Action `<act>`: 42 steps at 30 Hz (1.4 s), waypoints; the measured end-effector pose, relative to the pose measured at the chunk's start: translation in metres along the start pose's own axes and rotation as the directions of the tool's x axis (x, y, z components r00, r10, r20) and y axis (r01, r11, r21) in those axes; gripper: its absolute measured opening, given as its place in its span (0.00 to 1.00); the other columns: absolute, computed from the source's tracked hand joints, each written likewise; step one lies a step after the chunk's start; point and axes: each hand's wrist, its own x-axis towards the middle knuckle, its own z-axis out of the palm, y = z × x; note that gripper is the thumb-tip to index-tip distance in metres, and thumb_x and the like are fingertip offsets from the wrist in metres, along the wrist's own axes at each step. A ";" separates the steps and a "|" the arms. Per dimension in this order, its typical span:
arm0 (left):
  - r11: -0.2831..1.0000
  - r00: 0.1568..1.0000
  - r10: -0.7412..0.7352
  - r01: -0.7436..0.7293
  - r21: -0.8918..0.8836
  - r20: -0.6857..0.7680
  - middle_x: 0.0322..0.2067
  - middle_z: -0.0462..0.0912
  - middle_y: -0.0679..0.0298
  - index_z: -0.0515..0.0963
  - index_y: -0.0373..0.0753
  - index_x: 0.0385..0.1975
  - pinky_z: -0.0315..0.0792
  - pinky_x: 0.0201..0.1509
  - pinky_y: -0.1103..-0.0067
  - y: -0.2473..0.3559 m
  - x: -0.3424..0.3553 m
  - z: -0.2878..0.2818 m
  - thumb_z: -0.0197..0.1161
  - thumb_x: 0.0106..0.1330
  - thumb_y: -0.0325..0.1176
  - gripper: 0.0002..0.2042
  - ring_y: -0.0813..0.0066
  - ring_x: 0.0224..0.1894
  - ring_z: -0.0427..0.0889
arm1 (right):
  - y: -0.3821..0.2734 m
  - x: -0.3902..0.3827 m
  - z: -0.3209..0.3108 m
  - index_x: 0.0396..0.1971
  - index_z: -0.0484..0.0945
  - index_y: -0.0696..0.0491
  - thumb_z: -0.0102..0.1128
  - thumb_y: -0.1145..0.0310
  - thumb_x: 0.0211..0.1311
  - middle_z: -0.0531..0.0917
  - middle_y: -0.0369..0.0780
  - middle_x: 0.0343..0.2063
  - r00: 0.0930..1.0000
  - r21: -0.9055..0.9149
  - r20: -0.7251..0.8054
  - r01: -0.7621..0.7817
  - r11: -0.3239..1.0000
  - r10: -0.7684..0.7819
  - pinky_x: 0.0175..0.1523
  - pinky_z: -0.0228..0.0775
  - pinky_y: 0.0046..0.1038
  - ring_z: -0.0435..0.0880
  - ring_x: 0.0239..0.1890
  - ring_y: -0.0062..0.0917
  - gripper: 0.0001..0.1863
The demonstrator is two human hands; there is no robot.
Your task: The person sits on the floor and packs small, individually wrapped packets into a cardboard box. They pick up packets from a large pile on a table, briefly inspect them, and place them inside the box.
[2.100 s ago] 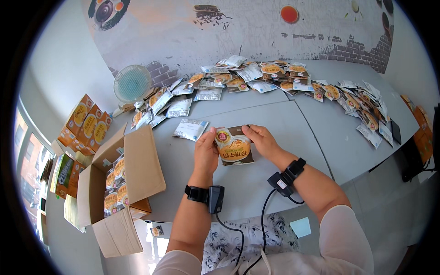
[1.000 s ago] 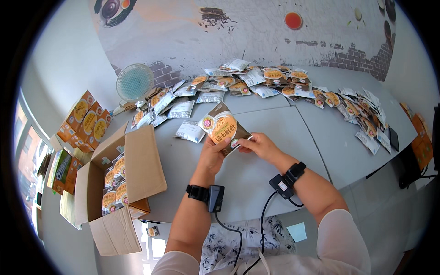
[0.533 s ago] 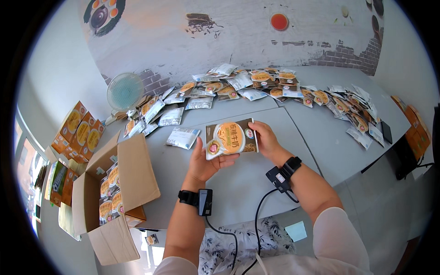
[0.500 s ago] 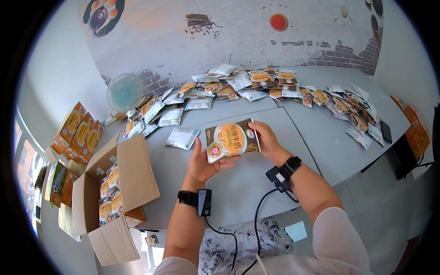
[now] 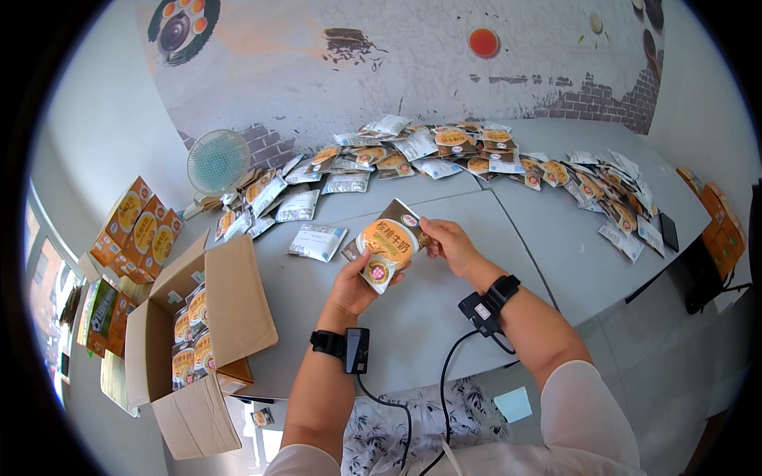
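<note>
Between both hands, above the grey table, a brown and white food pouch (image 5: 387, 244) with a yellow-orange round picture is held tilted, front side up. My left hand (image 5: 355, 284) grips its lower left corner, thumb on the front and fingers beneath. At the upper right edge, my right hand (image 5: 451, 244) pinches the pouch, its fingertips partly hidden behind it. A single pouch (image 5: 317, 242), pale back up, lies on the table to the left of the held one. An open cardboard box (image 5: 240, 295) at the left contains several similar pouches (image 5: 182, 363) standing in rows.
A long heap of pouches (image 5: 417, 147) spreads along the table's far side, with another pile (image 5: 611, 194) at the right beside a dark phone (image 5: 668, 230). A round fan (image 5: 218, 163) stands at the back left. Orange cartons (image 5: 135, 230) are stacked beyond the box. Cables hang from both wrist devices.
The held pouch has turned counterclockwise, its right end rising. My left hand has moved from an open palm under it to a grip on its lower left corner.
</note>
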 end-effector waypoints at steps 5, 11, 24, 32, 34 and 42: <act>0.982 1.000 -0.022 0.024 -0.186 0.013 0.54 0.69 0.54 0.59 0.34 0.58 0.71 0.53 0.64 0.000 -0.002 -0.011 0.42 0.65 0.56 0.32 0.56 0.53 0.72 | -0.014 -0.006 0.006 0.20 0.73 0.50 0.56 0.56 0.59 0.68 0.28 0.14 1.000 0.147 -0.017 0.002 0.989 0.000 0.24 0.55 0.16 0.60 0.16 0.11 0.15; 0.981 0.983 -0.183 0.184 -0.062 0.027 0.52 0.71 0.55 0.62 0.33 0.56 0.70 0.52 0.70 0.001 -0.006 -0.021 0.42 0.64 0.59 0.33 0.63 0.52 0.73 | -0.016 -0.007 0.006 0.19 0.73 0.50 0.58 0.60 0.57 0.71 0.28 0.15 0.997 0.119 0.068 0.020 0.993 -0.028 0.24 0.54 0.17 0.63 0.17 0.11 0.12; 0.969 0.987 -0.162 0.155 0.195 0.021 0.47 0.75 0.59 0.65 0.33 0.52 0.71 0.52 0.76 0.000 -0.004 -0.002 0.52 0.65 0.39 0.20 0.71 0.48 0.77 | -0.008 -0.005 0.010 0.20 0.74 0.52 0.56 0.52 0.57 0.71 0.30 0.15 0.999 -0.268 -0.032 -0.025 0.963 0.017 0.24 0.53 0.16 0.64 0.18 0.13 0.18; 0.949 0.986 -0.158 0.138 0.282 0.050 0.48 0.74 0.60 0.64 0.33 0.52 0.70 0.53 0.78 -0.004 -0.004 -0.005 0.58 0.62 0.37 0.22 0.73 0.48 0.75 | 0.000 0.000 0.011 0.25 0.76 0.53 0.54 0.53 0.59 0.73 0.29 0.18 1.000 -0.198 -0.011 -0.010 0.980 0.008 0.24 0.53 0.15 0.64 0.19 0.10 0.17; 0.948 0.991 -0.126 0.106 0.300 0.049 0.47 0.75 0.61 0.65 0.34 0.51 0.70 0.52 0.78 -0.006 -0.005 -0.002 0.60 0.60 0.33 0.21 0.75 0.48 0.75 | 0.003 -0.001 0.010 0.26 0.76 0.53 0.53 0.53 0.60 0.73 0.28 0.19 0.999 -0.198 -0.032 0.001 0.980 -0.007 0.23 0.53 0.16 0.65 0.19 0.10 0.17; 0.957 1.000 0.005 -0.004 0.290 -0.002 0.44 0.77 0.60 0.68 0.34 0.48 0.72 0.48 0.79 -0.022 0.003 -0.008 0.62 0.58 0.29 0.19 0.75 0.45 0.77 | 0.010 0.002 -0.004 0.10 0.63 0.47 0.42 0.44 0.64 0.64 0.29 0.10 0.995 0.011 -0.035 0.091 0.996 -0.090 0.20 0.49 0.18 0.60 0.14 0.14 0.27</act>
